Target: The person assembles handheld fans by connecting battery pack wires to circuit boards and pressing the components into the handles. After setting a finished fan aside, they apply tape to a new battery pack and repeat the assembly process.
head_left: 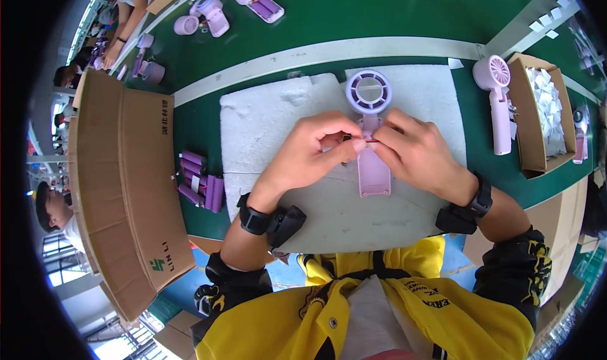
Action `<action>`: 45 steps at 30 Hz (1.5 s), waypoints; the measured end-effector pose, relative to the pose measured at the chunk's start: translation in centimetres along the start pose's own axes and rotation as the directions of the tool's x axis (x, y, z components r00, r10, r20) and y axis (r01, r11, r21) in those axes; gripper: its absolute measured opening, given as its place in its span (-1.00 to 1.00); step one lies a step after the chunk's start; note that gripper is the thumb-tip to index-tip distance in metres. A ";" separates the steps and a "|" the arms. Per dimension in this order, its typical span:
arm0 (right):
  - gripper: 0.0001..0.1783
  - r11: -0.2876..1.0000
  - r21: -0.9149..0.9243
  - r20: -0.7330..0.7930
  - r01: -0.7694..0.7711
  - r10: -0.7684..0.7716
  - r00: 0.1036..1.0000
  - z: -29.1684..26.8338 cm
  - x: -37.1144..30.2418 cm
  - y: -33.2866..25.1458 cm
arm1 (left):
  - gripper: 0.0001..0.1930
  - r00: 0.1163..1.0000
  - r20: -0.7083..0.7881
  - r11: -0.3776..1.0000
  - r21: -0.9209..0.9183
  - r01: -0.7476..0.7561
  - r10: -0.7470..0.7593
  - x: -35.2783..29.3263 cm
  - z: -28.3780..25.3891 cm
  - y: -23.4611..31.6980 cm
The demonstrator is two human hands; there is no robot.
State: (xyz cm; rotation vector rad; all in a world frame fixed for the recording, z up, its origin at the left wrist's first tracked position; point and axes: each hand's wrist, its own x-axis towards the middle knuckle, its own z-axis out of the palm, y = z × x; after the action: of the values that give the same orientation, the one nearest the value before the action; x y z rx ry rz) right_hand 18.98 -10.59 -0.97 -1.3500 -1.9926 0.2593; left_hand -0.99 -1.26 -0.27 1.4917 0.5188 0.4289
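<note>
A pale purple handheld fan (pixel 374 170) lies on the white foam sheet, its round ring head away from me and its handle shell open toward me. Above the handle, near the neck, my left hand (pixel 319 146) and my right hand (pixel 420 150) meet, both closed in a pinch. Between their fingertips runs a thin red wire (pixel 370 140). A small dark piece (pixel 346 139) shows among my left fingers; its kind is too small to tell. Fingers hide part of the fan's neck.
Purple battery cells (pixel 201 182) lie left of the foam sheet (pixel 265 126), beside a tall cardboard box (pixel 148 189). At right are a finished-looking pink fan (pixel 496 101) and a box of white slips (pixel 545 116). More fan parts (pixel 212 15) lie beyond the white rail (pixel 329 51). Co-workers sit at far left.
</note>
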 end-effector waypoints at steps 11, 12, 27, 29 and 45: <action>-0.88 0.976 0.216 -0.057 0.005 0.007 0.998 0.0 0.0 0.0 | -0.92 0.998 0.022 0.998 0.018 0.064 -0.064 0.0 -0.2 0.3; -0.88 0.975 0.223 -0.050 0.021 -0.010 0.999 0.1 0.1 0.0 | -0.92 0.997 0.009 0.996 0.034 0.080 -0.080 0.0 -0.1 0.4; -0.85 0.973 0.208 -0.087 0.100 -0.083 0.993 0.4 0.2 0.4 | -0.73 0.982 0.065 0.977 -0.108 0.182 -0.175 -0.2 -1.4 1.0; -0.86 0.976 0.196 -0.082 0.097 -0.082 0.993 0.5 0.2 0.4 | -0.72 0.982 0.070 0.977 -0.106 0.183 -0.176 -0.1 -1.5 1.0; -0.93 0.980 0.193 -0.025 0.041 -0.037 0.999 0.4 0.4 0.3 | -0.70 0.995 -0.018 0.994 0.042 0.098 -0.098 -0.3 -1.0 1.2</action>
State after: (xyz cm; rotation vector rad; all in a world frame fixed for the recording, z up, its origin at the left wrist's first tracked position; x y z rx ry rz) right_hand 18.83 -10.05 -1.27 -1.1853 -1.9200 0.4076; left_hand -1.73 -0.53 0.95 1.4982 0.6148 0.3552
